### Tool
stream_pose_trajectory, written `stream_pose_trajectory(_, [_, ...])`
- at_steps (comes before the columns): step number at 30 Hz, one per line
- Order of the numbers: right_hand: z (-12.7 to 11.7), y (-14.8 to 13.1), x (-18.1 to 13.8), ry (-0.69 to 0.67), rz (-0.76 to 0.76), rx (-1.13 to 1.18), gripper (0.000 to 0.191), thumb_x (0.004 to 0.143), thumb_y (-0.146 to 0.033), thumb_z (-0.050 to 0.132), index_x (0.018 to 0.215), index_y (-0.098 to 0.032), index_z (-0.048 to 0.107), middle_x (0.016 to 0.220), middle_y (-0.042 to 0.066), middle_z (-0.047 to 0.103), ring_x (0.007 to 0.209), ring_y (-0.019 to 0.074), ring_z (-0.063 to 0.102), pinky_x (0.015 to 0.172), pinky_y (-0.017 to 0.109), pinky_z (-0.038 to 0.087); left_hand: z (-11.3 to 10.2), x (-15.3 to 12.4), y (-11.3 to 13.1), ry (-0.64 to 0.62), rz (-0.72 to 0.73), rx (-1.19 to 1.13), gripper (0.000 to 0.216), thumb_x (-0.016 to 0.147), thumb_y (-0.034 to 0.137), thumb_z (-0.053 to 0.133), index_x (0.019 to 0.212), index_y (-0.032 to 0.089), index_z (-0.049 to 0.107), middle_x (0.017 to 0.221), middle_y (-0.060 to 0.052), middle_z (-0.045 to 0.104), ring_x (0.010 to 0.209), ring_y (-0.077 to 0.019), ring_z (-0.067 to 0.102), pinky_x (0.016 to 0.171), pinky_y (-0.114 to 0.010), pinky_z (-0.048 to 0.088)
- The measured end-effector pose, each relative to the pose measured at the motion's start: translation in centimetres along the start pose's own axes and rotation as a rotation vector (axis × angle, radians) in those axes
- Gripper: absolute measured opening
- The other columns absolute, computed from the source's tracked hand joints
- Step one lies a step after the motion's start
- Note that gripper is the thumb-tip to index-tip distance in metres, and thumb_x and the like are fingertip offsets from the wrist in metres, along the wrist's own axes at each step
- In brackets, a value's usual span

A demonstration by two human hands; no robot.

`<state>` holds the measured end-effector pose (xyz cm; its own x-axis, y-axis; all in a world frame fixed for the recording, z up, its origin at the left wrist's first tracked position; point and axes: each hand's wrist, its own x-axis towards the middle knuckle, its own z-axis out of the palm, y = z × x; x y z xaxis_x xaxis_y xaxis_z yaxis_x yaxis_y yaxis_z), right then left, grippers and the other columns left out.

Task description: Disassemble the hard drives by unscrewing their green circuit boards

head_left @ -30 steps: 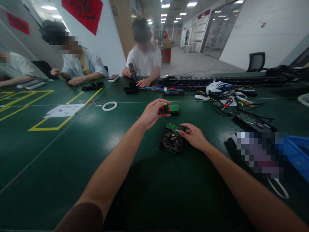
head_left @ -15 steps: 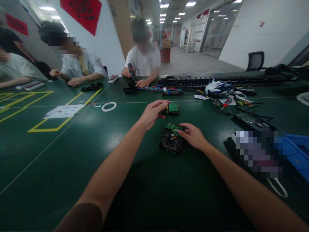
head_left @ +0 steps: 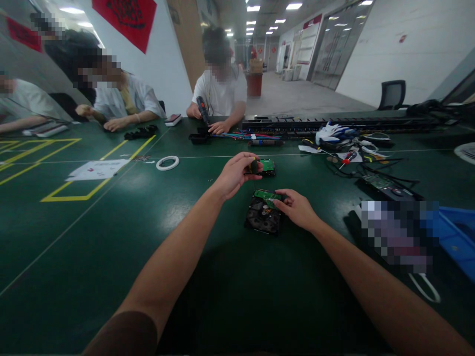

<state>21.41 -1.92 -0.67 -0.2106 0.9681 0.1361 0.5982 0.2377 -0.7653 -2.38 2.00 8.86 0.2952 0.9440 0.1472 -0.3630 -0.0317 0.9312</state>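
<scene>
A black hard drive [head_left: 262, 217] lies on the green table with its green circuit board facing up. Above its far edge, my left hand [head_left: 234, 174] is closed around the short dark and yellow handle of a screwdriver [head_left: 254, 166]. Its thin shaft points down towards the board; whether the tip sits in a screw is too small to tell. My right hand [head_left: 299, 210] grips the right side of the drive, thumb over the board. Just behind the screwdriver lies a second hard drive [head_left: 268, 166], also with its green board up, partly covered by my left fingers.
A roll of white tape [head_left: 167, 163] and paper sheets [head_left: 97, 169] lie to the left. Gloves [head_left: 336, 132], a red screwdriver [head_left: 349, 158], a circuit board [head_left: 386, 184] and a blue bin [head_left: 458, 237] are at the right. Across the table a person works with a power screwdriver [head_left: 203, 110].
The fingers of my left hand have shifted around the screwdriver handle, which shows more now. My right hand and the hard drive have hardly moved.
</scene>
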Motion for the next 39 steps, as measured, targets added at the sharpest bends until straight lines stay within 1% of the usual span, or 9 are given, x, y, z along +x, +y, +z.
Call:
stream_pose_trajectory(4, [0.03, 0.05, 0.01, -0.002, 0.013, 0.005, 0.051, 0.090, -0.050, 0.064, 0.131, -0.018, 0.063, 0.087, 0.006, 0.066, 0.066, 0.0162, 0.056, 0.059, 0.031, 0.045, -0.03, 0.03, -0.32, -0.003, 0.030, 0.064, 0.019, 0.092, 0.034, 0.066, 0.098, 0.018, 0.059, 0.095, -0.007, 0.068, 0.088, -0.0177, 0.067, 0.072, -0.031, 0.059])
stream_pose_trajectory(7, [0.04, 0.10, 0.00, -0.002, 0.010, 0.003, 0.051, 0.090, -0.049, 0.064, 0.131, -0.018, 0.063, 0.086, 0.006, 0.066, 0.067, 0.0164, 0.057, 0.059, 0.031, 0.045, -0.04, -0.02, -0.40, -0.005, 0.047, 0.102, 0.023, 0.089, 0.036, 0.071, 0.099, 0.018, 0.059, 0.094, -0.006, 0.068, 0.090, -0.0176, 0.067, 0.070, -0.029, 0.058])
stream_pose_trajectory(13, [-0.02, 0.10, 0.01, -0.003, -0.001, -0.005, 0.050, 0.090, -0.049, 0.064, 0.130, -0.019, 0.064, 0.091, 0.006, 0.067, 0.068, 0.0163, 0.058, 0.059, 0.031, 0.046, -0.19, -0.03, -0.22, 0.002, 0.074, 0.150, 0.022, 0.088, 0.037, 0.071, 0.096, 0.018, 0.067, 0.098, -0.006, 0.067, 0.089, -0.0164, 0.065, 0.065, -0.025, 0.056])
stream_pose_trajectory(19, [0.10, 0.16, -0.03, 0.017, -0.007, -0.015, 0.049, 0.090, -0.047, 0.065, 0.129, -0.018, 0.064, 0.090, 0.006, 0.066, 0.067, 0.0161, 0.057, 0.059, 0.031, 0.047, -0.43, 0.02, -0.05, -0.012, 0.088, 0.223, 0.019, 0.089, 0.035, 0.067, 0.100, 0.020, 0.074, 0.112, -0.007, 0.067, 0.096, -0.0170, 0.062, 0.062, -0.022, 0.053])
stream_pose_trajectory(25, [0.09, 0.16, -0.03, 0.011, -0.004, -0.005, 0.049, 0.090, -0.047, 0.065, 0.129, -0.018, 0.063, 0.091, 0.007, 0.067, 0.069, 0.0168, 0.059, 0.061, 0.031, 0.047, -0.32, -0.02, 0.20, -0.024, 0.054, 0.117, 0.017, 0.090, 0.026, 0.062, 0.104, 0.019, 0.067, 0.095, -0.007, 0.068, 0.091, -0.0193, 0.066, 0.065, -0.028, 0.057])
stream_pose_trajectory(28, [0.00, 0.05, -0.03, -0.006, 0.005, 0.008, 0.051, 0.090, -0.048, 0.065, 0.131, -0.017, 0.062, 0.091, 0.007, 0.068, 0.069, 0.0167, 0.059, 0.060, 0.031, 0.047, -0.37, 0.02, 0.30, -0.012, 0.031, 0.053, 0.012, 0.091, 0.022, 0.056, 0.100, 0.018, 0.062, 0.093, -0.007, 0.068, 0.091, -0.0206, 0.068, 0.069, -0.034, 0.059])
stream_pose_trajectory(30, [-0.06, -0.03, -0.04, -0.010, 0.006, 0.005, 0.052, 0.090, -0.048, 0.065, 0.131, -0.017, 0.062, 0.091, 0.007, 0.067, 0.068, 0.0163, 0.059, 0.059, 0.030, 0.047, -0.43, 0.06, 0.28, -0.009, 0.026, 0.048, 0.011, 0.091, 0.021, 0.054, 0.098, 0.017, 0.061, 0.094, -0.007, 0.068, 0.089, -0.0200, 0.068, 0.070, -0.034, 0.059])
stream_pose_trajectory(35, [-0.08, 0.00, -0.04, -0.007, 0.012, -0.003, 0.050, 0.090, -0.049, 0.065, 0.130, -0.018, 0.063, 0.091, 0.006, 0.067, 0.068, 0.0160, 0.059, 0.058, 0.030, 0.047, -0.26, 0.01, 0.01, -0.016, 0.049, 0.076, 0.014, 0.093, 0.030, 0.060, 0.096, 0.017, 0.062, 0.097, -0.008, 0.068, 0.090, -0.0186, 0.067, 0.070, -0.031, 0.058])
stream_pose_trajectory(39, [0.02, 0.21, 0.05, 0.007, 0.005, 0.004, 0.048, 0.090, -0.049, 0.065, 0.127, -0.020, 0.065, 0.093, 0.006, 0.066, 0.069, 0.0164, 0.060, 0.060, 0.031, 0.049, 0.00, -0.06, -0.11, -0.016, 0.070, 0.147, 0.021, 0.090, 0.037, 0.068, 0.095, 0.018, 0.062, 0.097, -0.006, 0.067, 0.090, -0.0162, 0.065, 0.069, -0.026, 0.055])
